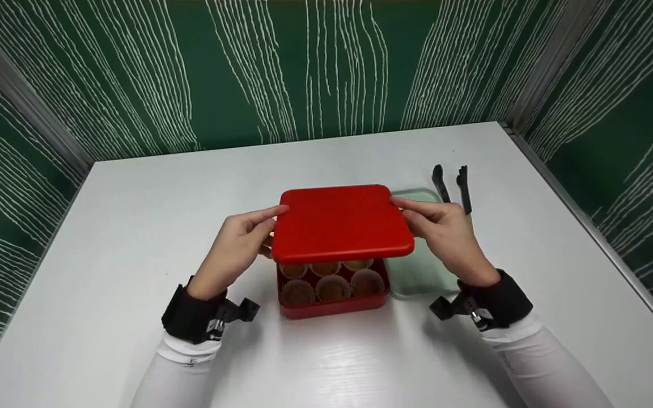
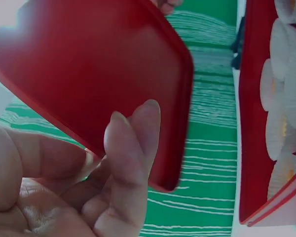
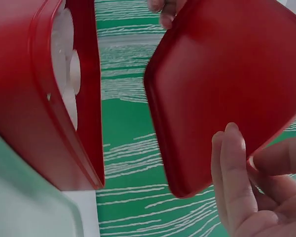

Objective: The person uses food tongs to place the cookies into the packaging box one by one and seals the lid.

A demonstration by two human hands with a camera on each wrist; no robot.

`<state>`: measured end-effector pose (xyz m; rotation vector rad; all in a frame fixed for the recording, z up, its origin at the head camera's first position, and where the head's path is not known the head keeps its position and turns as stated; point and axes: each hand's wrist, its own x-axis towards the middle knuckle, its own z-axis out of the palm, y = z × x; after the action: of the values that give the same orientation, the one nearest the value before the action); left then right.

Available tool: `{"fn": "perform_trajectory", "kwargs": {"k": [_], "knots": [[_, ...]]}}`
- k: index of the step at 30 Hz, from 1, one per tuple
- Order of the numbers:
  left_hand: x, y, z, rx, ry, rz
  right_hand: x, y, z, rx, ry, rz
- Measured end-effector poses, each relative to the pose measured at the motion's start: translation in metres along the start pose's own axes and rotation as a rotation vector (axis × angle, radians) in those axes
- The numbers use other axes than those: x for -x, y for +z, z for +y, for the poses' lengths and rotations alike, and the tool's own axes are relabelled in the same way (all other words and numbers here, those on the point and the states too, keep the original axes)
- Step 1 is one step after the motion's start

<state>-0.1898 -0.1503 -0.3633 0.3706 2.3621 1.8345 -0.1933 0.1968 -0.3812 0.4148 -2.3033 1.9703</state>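
Both hands hold a red lid (image 1: 340, 222) by its two side edges, raised above a red box (image 1: 332, 309). My left hand (image 1: 241, 245) pinches the left edge, and in the left wrist view its fingers (image 2: 123, 153) reach beneath the lid. At the opposite edge my right hand (image 1: 444, 233) pinches likewise, fingertips (image 3: 233, 143) under the lid in the right wrist view. Inside the box sit several pale paper baking cups (image 1: 333, 288) with brownish contents. The lid hides the box's far part. A gap shows between lid and box in both wrist views.
Right of the box lies a pale green tray (image 1: 422, 272), close beside it. Black tongs (image 1: 463, 190) rest at the tray's far end, partly hidden behind my right hand. Everything stands on a white table (image 1: 134, 226) with green, white-streaked walls (image 1: 230, 73) around it.
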Motion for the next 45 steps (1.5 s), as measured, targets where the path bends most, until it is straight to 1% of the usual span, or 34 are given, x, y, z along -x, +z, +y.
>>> {"fn": "perform_trajectory", "kwargs": {"k": [2, 5, 8, 12, 18, 22, 28, 32, 38, 43, 45], "knots": [[-0.001, 0.001, -0.001, -0.030, -0.011, 0.007, -0.001, 0.001, 0.004, -0.003, 0.014, -0.002], [-0.001, 0.003, -0.003, -0.115, -0.044, 0.006, -0.003, 0.005, 0.010, 0.034, 0.036, 0.000], [-0.003, 0.002, -0.007, -0.195, -0.084, -0.029, -0.006, 0.008, 0.015, 0.072, 0.072, -0.035], [-0.006, 0.001, -0.014, -0.294, -0.113, -0.086, -0.009, 0.011, 0.024, 0.130, 0.107, -0.098], [-0.012, 0.002, -0.028, -0.381, -0.162, -0.154, -0.011, 0.018, 0.038, 0.277, 0.088, -0.159], [-0.014, 0.004, -0.033, -0.418, -0.164, -0.173, -0.012, 0.022, 0.046, 0.315, 0.070, -0.197], [-0.015, 0.004, -0.037, -0.420, -0.171, -0.169, -0.012, 0.028, 0.055, 0.416, 0.013, -0.218], [-0.016, 0.003, -0.041, -0.427, -0.177, -0.172, -0.012, 0.031, 0.058, 0.449, -0.001, -0.223], [-0.017, 0.002, -0.045, -0.392, -0.155, -0.188, -0.013, 0.033, 0.061, 0.451, 0.017, -0.209], [-0.019, 0.002, -0.050, -0.394, -0.161, -0.189, -0.013, 0.033, 0.065, 0.465, 0.048, -0.220], [-0.019, 0.002, -0.051, -0.377, -0.175, -0.188, -0.013, 0.034, 0.065, 0.472, 0.052, -0.224]]}}
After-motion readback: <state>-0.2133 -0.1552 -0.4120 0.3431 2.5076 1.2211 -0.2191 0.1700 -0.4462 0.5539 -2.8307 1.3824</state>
